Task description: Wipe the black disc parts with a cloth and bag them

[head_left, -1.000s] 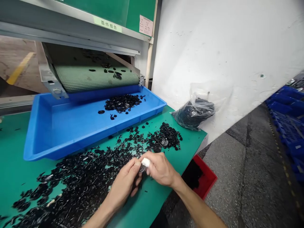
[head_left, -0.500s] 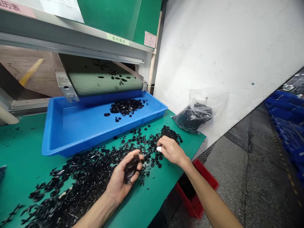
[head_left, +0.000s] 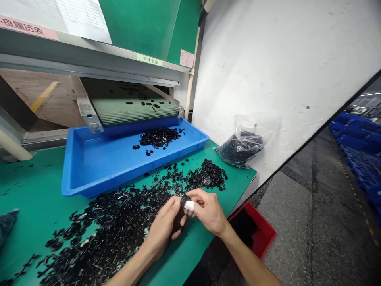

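Note:
Several black round plastic parts (head_left: 178, 221) lie stacked in my left hand (head_left: 162, 228), its fingers curled around them. My right hand (head_left: 212, 212) meets it over the table, thumb and fingers pinching a black round part (head_left: 185, 200) at the top of the stack. White tape (head_left: 189, 205) wraps the right thumb. Beneath and left of the hands spreads a heap of small black plastic pieces (head_left: 119, 222), thin sticks and discs mixed. Just beyond the right hand sits a pile of black round parts (head_left: 210, 174).
A blue tray (head_left: 101, 178) holding black parts stands behind the heap, under a green conveyor belt (head_left: 131, 113). A clear bag (head_left: 242, 147) of black parts leans against the white wall (head_left: 268, 59). Below the table's right edge is a red bin (head_left: 264, 236).
My right hand has come from the pile of round parts back toward me and now meets the left hand at the stack. The left hand has turned inward.

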Demonstrator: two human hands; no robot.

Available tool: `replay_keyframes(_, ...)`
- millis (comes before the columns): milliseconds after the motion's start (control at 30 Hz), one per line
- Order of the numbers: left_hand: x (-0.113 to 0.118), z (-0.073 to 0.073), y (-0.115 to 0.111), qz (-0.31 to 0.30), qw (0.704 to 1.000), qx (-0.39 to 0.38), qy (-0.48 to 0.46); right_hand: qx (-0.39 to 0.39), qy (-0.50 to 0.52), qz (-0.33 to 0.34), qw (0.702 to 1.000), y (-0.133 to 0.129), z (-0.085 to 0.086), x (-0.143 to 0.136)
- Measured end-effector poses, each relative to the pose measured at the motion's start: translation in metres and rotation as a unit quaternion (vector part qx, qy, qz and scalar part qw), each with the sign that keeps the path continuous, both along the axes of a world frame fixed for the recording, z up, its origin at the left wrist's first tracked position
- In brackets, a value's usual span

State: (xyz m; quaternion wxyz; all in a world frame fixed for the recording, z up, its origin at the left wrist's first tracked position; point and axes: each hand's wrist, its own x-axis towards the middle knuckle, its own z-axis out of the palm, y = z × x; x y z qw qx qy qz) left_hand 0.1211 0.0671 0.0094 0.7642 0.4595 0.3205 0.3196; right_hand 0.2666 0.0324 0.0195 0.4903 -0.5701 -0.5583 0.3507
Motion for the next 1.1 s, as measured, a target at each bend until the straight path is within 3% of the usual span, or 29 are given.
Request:
replay_keyframes(133,-0.002,-0.003,0.001,-0.015,0.997,0.051,0.054,0.027,-0.143,-0.001,0.989,-0.005,0.009,0.006)
replay_keyframes(267,-0.007,-0.001,0.005,-0.046,0.981,0.114,0.148,0.054,-0.219,0.058,0.972,-0.004,0.011,0.012)
replay_keyframes(367,-0.009,0.004,0.004,-0.035,0.978,0.113,0.175,0.082,-0.213,0.098,0.969,-0.001,0.006,0.012)
replay_keyframes(467,-0.009,0.008,0.003,-0.009,0.979,0.101,0.176,0.106,-0.187,0.085,0.973,0.003,0.002,0.005)
replay_keyframes(600,-0.007,0.009,0.006,0.015,0.983,0.082,0.163,0.067,-0.136,0.038,0.988,0.011,-0.001,-0.005)
replay_keyframes(767,-0.005,0.011,0.012,0.051,0.993,0.011,0.108,0.014,-0.119,0.036,0.992,0.027,-0.002,0.006)
replay_keyframes(867,-0.006,0.011,0.014,0.069,0.993,-0.006,0.094,0.062,-0.184,0.028,0.981,0.034,-0.002,0.017)
replay_keyframes(1033,-0.009,0.017,0.012,0.085,0.992,0.01,0.097,0.17,-0.222,0.113,0.953,0.029,-0.001,0.027)
replay_keyframes(1100,-0.011,0.024,0.014,0.094,0.991,0.008,0.094,0.175,-0.208,0.07,0.96,0.024,-0.003,0.032)
